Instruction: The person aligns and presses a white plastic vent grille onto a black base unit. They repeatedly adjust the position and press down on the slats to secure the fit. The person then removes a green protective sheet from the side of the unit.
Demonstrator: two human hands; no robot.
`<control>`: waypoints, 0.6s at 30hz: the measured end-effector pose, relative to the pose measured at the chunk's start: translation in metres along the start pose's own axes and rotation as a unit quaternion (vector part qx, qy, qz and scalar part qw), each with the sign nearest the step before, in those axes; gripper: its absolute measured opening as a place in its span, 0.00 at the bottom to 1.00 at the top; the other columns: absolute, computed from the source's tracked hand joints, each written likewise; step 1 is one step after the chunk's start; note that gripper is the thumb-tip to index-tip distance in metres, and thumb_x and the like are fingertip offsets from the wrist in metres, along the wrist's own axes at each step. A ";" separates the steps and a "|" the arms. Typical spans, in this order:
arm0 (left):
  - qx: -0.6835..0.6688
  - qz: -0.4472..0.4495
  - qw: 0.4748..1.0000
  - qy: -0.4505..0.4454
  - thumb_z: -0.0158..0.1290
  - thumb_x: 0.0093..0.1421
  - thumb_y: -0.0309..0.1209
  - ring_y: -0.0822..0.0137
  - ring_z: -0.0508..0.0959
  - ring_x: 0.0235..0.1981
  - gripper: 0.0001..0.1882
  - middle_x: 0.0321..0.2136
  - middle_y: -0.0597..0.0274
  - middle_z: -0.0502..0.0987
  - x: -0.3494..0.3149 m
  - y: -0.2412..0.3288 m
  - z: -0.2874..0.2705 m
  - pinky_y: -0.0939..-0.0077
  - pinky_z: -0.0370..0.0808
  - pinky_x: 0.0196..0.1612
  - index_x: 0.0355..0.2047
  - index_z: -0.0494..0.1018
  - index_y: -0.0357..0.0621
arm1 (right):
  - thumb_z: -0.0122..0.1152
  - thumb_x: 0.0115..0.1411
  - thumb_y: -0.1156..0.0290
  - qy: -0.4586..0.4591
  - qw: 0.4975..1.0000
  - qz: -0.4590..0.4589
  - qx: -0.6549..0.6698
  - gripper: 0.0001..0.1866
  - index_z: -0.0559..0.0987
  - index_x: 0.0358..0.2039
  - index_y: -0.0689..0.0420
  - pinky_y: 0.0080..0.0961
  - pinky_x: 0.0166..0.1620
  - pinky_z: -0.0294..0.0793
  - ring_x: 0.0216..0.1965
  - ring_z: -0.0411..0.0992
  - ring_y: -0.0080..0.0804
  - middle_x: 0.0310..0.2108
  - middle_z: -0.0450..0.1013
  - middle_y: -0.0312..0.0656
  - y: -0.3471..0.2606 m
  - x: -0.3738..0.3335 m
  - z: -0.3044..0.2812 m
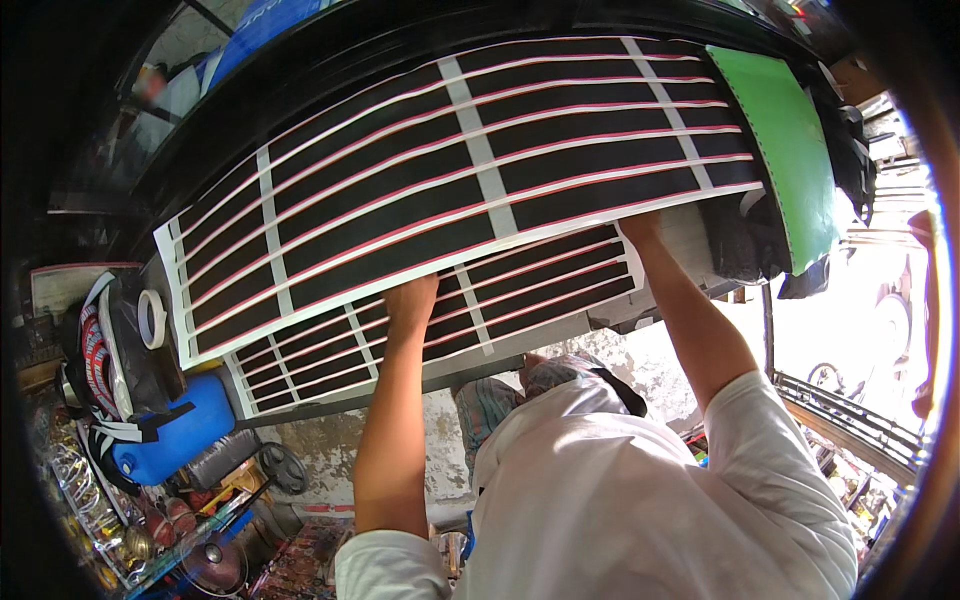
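Note:
A large sheet [400,190] with long black panels, white strips edged in red and grey cross bands spreads over the work surface in front of me. Its near edge overlaps a second sheet [450,325] of the same striped pattern. My left hand [410,298] is at the near edge of the upper sheet, over the lower one, with its fingers hidden beneath that edge. Farther right, my right hand [641,228] reaches to the same edge near its right end. Its fingers are also out of sight, so whether either hand grips the sheet does not show.
A green sheet [785,150] lies at the right end, beside black wrapped material [745,235]. At the left stand a pale tape roll [152,320], a black bag [140,365] and a blue jug [180,425]. Below are a dark handwheel [283,466] and assorted clutter.

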State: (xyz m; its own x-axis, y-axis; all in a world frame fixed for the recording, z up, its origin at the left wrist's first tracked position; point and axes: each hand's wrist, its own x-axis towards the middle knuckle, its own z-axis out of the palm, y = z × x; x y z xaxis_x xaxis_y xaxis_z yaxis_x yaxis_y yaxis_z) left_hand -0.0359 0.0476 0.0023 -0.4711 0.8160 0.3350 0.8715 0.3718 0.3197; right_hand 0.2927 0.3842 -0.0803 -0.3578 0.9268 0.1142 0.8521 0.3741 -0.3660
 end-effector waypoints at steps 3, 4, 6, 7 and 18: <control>0.034 -0.022 0.999 0.005 0.68 0.65 0.35 0.44 0.76 0.60 0.18 0.62 0.48 0.76 -0.039 0.019 -0.039 0.47 0.75 0.56 0.54 0.85 0.46 | 0.61 0.67 0.61 0.000 0.997 0.035 0.071 0.21 0.81 0.59 0.50 0.48 0.58 0.80 0.58 0.79 0.54 0.52 0.82 0.55 0.028 -0.033 -0.044; -0.002 -0.042 0.999 0.007 0.67 0.64 0.33 0.42 0.75 0.61 0.19 0.62 0.48 0.76 -0.059 0.022 -0.040 0.45 0.74 0.58 0.55 0.83 0.46 | 0.61 0.66 0.64 0.034 0.997 0.019 0.059 0.18 0.83 0.55 0.52 0.44 0.57 0.81 0.53 0.82 0.55 0.46 0.84 0.56 0.055 -0.050 -0.051; -0.019 -0.075 0.997 0.002 0.66 0.65 0.32 0.40 0.73 0.64 0.21 0.65 0.46 0.73 -0.112 0.026 -0.046 0.44 0.73 0.61 0.58 0.81 0.47 | 0.65 0.63 0.64 -0.092 0.970 0.198 0.110 0.16 0.83 0.50 0.55 0.43 0.54 0.82 0.52 0.83 0.52 0.44 0.85 0.52 0.033 -0.080 -0.081; -0.017 -0.072 0.997 -0.003 0.66 0.66 0.33 0.40 0.72 0.66 0.23 0.68 0.45 0.70 -0.127 0.031 -0.047 0.45 0.73 0.62 0.60 0.80 0.47 | 0.66 0.62 0.64 -0.104 0.966 0.194 0.134 0.17 0.83 0.50 0.55 0.41 0.53 0.82 0.51 0.83 0.51 0.43 0.85 0.52 0.036 -0.095 -0.090; -0.047 -0.118 0.985 -0.113 0.58 0.73 0.42 0.40 0.58 0.78 0.32 0.78 0.48 0.59 -0.164 0.059 -0.032 0.25 0.55 0.73 0.75 0.67 0.55 | 0.77 0.61 0.52 -0.123 0.928 0.260 0.236 0.26 0.85 0.47 0.64 0.39 0.52 0.80 0.47 0.83 0.46 0.42 0.85 0.51 -0.023 -0.110 -0.097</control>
State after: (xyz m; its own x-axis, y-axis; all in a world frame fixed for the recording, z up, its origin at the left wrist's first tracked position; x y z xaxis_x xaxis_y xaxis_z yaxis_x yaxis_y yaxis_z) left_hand 0.0886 -0.0788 -0.0056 -0.6075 0.7934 0.0384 0.7200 0.5296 0.4484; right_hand 0.3496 0.2770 0.0047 -0.0711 0.9201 -0.3852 0.6929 -0.2323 -0.6826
